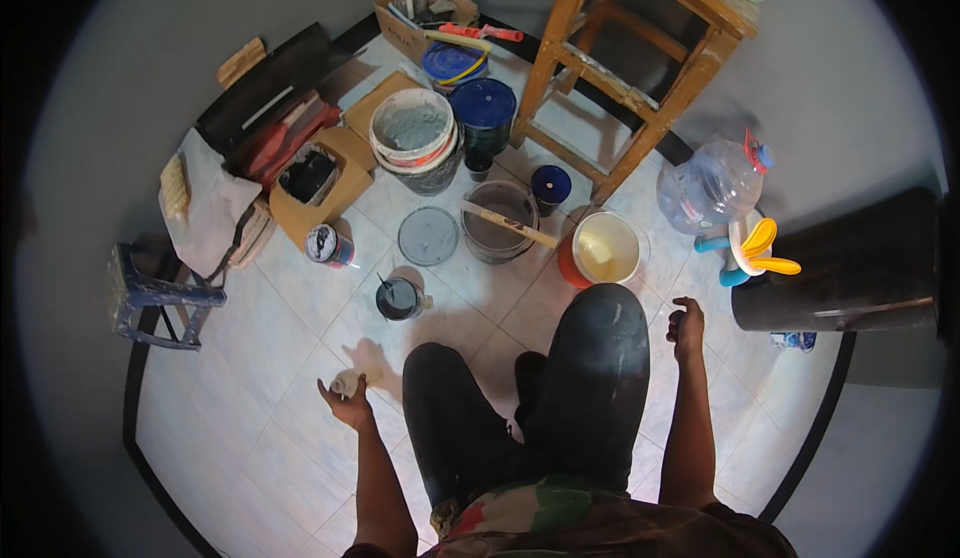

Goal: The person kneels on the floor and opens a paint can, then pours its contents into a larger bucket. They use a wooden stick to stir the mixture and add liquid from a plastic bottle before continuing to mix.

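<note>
Starting from the left, a blue step stool (pixel 165 293) and a tin with a dark-smeared top (pixel 329 246) stand well apart from the hands. The two hands are apart, one out beside each knee. The left hand (pixel 350 406) has thumb and fingers around a small pale bottle (pixel 346 384), tipped well over above the tiles; whether its mouth is open cannot be told. A grip this light suits a small bottle, but a tilt like that calls for a steady wrist, and turning it upright would be the safer way to carry it.

Just ahead sits a small pot (pixel 398 316) with dark grey contents and a thin stick in it; the sleeve and elbow are best kept clear of that stick. Beyond lies a round grey lid (pixel 428 238), and beside it a grey bucket (pixel 500 256) with a wooden stick (pixel 512 226) across its rim, easily knocked by a careless reach. A red-and-white bucket (pixel 622 241) stands near the right knee.

Out to the right, the right hand (pixel 687 330) closes on a small dark thing (pixel 678 318), perhaps a cap, too small to tell; a firm pinch should stop it dropping.
</note>
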Demonstrator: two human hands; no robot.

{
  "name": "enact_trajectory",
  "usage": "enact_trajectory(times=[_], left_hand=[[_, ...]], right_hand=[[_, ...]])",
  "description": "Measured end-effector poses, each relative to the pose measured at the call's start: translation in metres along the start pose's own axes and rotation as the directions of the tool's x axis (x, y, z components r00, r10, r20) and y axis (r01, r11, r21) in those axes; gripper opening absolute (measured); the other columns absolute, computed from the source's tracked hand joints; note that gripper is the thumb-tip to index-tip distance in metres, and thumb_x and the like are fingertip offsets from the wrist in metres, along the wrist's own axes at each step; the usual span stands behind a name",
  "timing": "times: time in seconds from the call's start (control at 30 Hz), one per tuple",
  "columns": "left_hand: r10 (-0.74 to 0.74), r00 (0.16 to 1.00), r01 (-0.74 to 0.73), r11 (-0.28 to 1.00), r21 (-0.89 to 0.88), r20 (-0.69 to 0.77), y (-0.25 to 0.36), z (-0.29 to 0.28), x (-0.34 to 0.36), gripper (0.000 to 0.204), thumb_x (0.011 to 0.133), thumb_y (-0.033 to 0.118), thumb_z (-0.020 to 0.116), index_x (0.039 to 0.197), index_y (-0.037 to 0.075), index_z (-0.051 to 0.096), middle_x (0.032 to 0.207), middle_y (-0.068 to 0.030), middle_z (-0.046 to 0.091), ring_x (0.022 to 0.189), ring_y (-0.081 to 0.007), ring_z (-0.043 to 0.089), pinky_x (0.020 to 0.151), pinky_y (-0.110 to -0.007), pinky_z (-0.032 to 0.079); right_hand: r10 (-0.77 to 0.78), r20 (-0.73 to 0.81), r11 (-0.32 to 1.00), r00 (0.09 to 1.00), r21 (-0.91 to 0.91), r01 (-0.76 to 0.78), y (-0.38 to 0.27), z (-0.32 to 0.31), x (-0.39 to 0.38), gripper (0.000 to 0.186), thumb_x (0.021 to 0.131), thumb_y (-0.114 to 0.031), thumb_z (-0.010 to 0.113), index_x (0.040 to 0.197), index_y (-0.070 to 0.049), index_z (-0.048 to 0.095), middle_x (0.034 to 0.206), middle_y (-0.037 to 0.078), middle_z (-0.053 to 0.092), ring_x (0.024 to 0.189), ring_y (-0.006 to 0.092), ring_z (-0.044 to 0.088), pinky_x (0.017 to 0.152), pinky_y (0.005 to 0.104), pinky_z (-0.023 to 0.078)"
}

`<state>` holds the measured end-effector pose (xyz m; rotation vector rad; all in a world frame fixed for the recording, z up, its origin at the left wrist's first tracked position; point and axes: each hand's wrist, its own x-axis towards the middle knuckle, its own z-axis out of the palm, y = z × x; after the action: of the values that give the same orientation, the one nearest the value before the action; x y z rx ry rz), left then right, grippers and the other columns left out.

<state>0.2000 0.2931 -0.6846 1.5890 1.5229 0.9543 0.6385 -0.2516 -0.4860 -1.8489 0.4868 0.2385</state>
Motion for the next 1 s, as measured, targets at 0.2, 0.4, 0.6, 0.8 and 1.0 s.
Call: enact_trajectory(times=[0.2,0.4,0.6,0.8,1.0], left_hand=[[0.028,0.998,-0.026,0.999,-0.043,0.047,0.01,0.024,0.008,0.117,0.068,0.01,0.101,0.165,0.008,0.035,0.13,-0.0207,0.07,0.114,-0.0315,0.069,0.099,-0.044,0.058],[0.054,0.994,-0.053,0.999,-0.01,0.094,0.002,0.035,0.012,0.117,0.067,0.012,0.1,0.165,0.009,0.035,0.129,-0.0201,0.071,0.117,-0.0352,0.071,0.102,-0.046,0.057],[0.115,0.992,-0.111,0.991,-0.073,0.053,-0.032,0.026,0.006,0.122,0.061,0.011,0.1,0.165,0.009,0.036,0.132,-0.0266,0.07,0.119,-0.0418,0.069,0.105,-0.048,0.056],[0.099,0.99,-0.103,0.994,0.034,0.102,-0.041,0.021,-0.005,0.137,0.054,0.016,0.101,0.168,0.008,0.025,0.117,-0.0186,0.073,0.107,-0.0404,0.072,0.096,-0.047,0.057],[0.059,0.986,-0.07,0.995,0.068,0.154,-0.056,-0.006,-0.01,0.16,0.047,0.031,0.109,0.167,-0.004,0.01,0.147,-0.0299,0.054,0.132,-0.0418,0.06,0.112,-0.047,0.051]], right_hand=[[-0.557,0.1,0.793,0.825,-0.231,0.564,-0.101,0.042,-0.051,0.022,0.107,-0.022,0.054,0.117,-0.005,0.063,0.064,0.0,0.05,0.054,0.0118,0.045,0.051,0.0329,0.037],[-0.7,0.468,0.434,0.54,-0.322,0.842,-0.133,0.132,-0.139,0.031,0.105,-0.02,0.061,0.131,-0.003,0.06,0.083,0.026,0.071,0.081,0.0454,0.073,0.072,0.0507,0.055],[-0.273,0.828,-0.005,0.49,-0.51,0.86,-0.059,0.177,-0.179,0.048,0.103,-0.048,0.062,0.137,-0.013,0.06,0.093,0.025,0.074,0.087,0.0426,0.075,0.077,0.0539,0.059],[-0.36,0.791,0.348,0.495,-0.379,0.858,-0.041,0.19,-0.178,0.045,0.099,-0.045,0.069,0.127,-0.01,0.063,0.083,0.018,0.075,0.078,0.0379,0.075,0.07,0.0499,0.058],[0.01,0.878,0.114,0.479,-0.477,0.871,-0.026,0.197,-0.199,0.096,0.095,-0.045,0.066,0.17,-0.012,0.016,0.115,0.028,0.075,0.104,0.0446,0.074,0.091,0.0556,0.058]])
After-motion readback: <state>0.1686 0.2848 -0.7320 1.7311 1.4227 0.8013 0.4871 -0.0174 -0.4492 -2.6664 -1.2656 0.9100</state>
